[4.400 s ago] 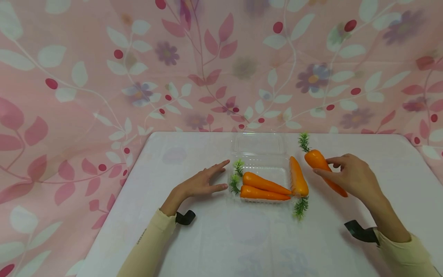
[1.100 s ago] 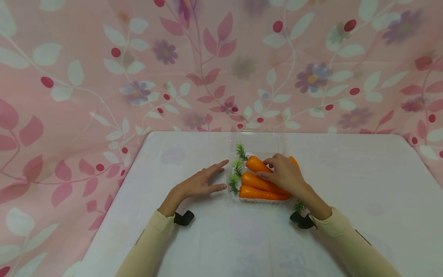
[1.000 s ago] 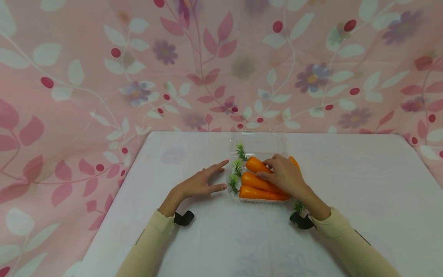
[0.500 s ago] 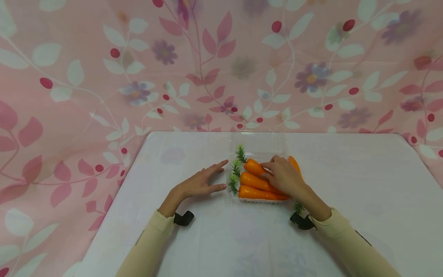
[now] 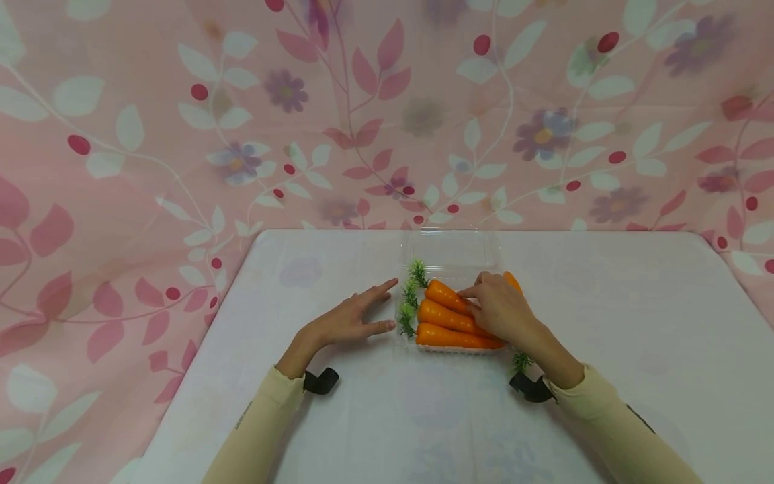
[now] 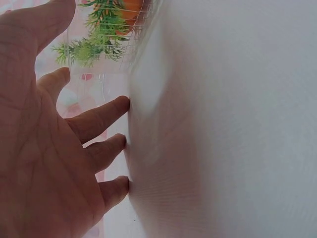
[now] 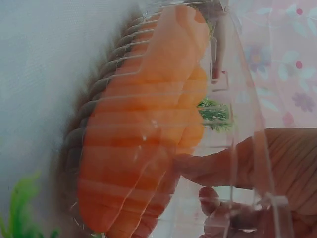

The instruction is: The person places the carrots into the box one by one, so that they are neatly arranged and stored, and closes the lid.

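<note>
Three orange toy carrots lie side by side in a clear plastic clamshell box (image 5: pixel 450 271), green tops to the left: a front carrot (image 5: pixel 453 336), a middle carrot (image 5: pixel 447 316) and a rear carrot (image 5: pixel 444 293). My right hand (image 5: pixel 498 306) reaches over them from the right, index fingertip touching the rear carrot. In the right wrist view the thumb (image 7: pixel 213 168) touches the carrots behind the clear wall. Left of the box my left hand (image 5: pixel 347 319) has its fingers spread; in the left wrist view its fingertips (image 6: pixel 121 104) rest on the table.
Another carrot (image 5: pixel 512 281) lies along the box's right side, mostly hidden by my right hand, its green top (image 5: pixel 521 362) toward me. The box's clear lid (image 5: pixel 450 249) is folded back. A floral curtain (image 5: pixel 363 121) hangs behind the white table (image 5: pixel 399 430).
My right hand brought the rear carrot from the table's right into the box. Its grip loosened, and the carrot has shifted slightly toward the other two. My left hand has stayed put.
</note>
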Demonstrator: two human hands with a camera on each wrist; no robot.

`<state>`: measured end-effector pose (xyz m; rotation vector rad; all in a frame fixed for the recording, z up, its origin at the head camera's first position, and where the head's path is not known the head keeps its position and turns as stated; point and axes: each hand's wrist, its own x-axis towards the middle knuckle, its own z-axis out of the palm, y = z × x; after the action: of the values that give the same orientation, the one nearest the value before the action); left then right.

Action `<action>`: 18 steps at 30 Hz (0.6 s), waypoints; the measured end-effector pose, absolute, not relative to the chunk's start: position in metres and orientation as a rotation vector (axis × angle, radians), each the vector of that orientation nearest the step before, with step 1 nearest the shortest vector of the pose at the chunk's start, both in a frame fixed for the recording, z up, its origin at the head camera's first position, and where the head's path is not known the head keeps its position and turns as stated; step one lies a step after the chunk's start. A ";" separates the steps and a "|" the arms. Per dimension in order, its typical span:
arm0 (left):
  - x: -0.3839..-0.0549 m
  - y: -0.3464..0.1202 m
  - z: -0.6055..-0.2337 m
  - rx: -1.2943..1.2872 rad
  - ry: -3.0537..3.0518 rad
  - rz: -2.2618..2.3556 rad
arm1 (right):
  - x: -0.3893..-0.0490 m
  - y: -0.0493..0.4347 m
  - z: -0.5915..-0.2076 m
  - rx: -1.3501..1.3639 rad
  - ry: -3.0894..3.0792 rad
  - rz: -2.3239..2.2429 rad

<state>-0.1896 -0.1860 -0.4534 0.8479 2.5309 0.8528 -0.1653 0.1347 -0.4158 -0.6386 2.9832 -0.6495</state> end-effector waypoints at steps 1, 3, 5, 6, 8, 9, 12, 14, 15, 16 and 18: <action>-0.190 -0.186 -0.453 0.846 2.531 0.851 | -0.166 0.135 -0.416 -0.639 2.979 -0.650; -0.190 -0.186 -0.453 0.845 2.529 0.852 | -0.167 0.135 -0.415 -0.641 2.969 -0.656; -0.190 -0.186 -0.453 0.844 2.526 0.855 | -0.168 0.135 -0.414 -0.633 2.954 -0.669; -0.190 -0.186 -0.452 0.847 2.523 0.859 | -0.169 0.136 -0.413 -0.626 2.946 -0.681; -0.190 -0.186 -0.452 0.847 2.522 0.861 | -0.169 0.139 -0.410 -0.608 2.939 -0.702; -0.190 -0.186 -0.453 0.849 2.521 0.863 | -0.168 0.140 -0.409 -0.597 2.936 -0.714; -0.190 -0.185 -0.453 0.854 2.523 0.859 | -0.166 0.145 -0.405 -0.576 2.921 -0.759; -0.190 -0.186 -0.453 0.853 2.527 0.857 | -0.166 0.148 -0.403 -0.580 2.915 -0.778; -0.190 -0.186 -0.453 0.851 2.529 0.854 | -0.165 0.150 -0.402 -0.574 2.912 -0.786; -0.190 -0.186 -0.453 0.849 2.529 0.853 | -0.165 0.152 -0.401 -0.575 2.910 -0.795; -0.190 -0.186 -0.453 0.843 2.529 0.850 | -0.165 0.156 -0.400 -0.579 2.916 -0.813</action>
<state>-0.1896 -0.1860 -0.4530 0.8425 2.5294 0.8496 -0.1648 0.1560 -0.4001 -0.5788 2.9158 -0.8126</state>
